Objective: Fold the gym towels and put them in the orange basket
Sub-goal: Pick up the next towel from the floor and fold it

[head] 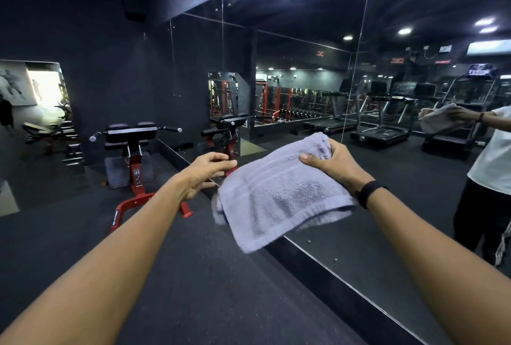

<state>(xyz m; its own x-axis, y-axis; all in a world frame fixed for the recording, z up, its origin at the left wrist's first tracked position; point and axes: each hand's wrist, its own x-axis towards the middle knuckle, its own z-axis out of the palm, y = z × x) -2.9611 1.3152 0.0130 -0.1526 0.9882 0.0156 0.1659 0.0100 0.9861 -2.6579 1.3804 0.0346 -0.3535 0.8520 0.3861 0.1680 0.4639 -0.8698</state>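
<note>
From the head camera, the grey towel (279, 192) hangs in mid-air just right of centre, folded over on itself, its lower edge drooping toward 6 o'clock above the dark floor (193, 275). The right hand (331, 163), at 2 o'clock from the towel's middle, grips the upper right corner, thumb on the near face and fingers curled round the far side. A black band (369, 192) sits on that wrist. The left hand (203, 172), at 9 o'clock from the towel, is spread loosely, fingers reaching toward the towel's left edge; whether they touch it cannot be told. A wall mirror (304, 82) runs from 12 to 4 o'clock, reflecting the person and treadmills. A red and black exercise bench (132, 156) stands at 9 o'clock.
</note>
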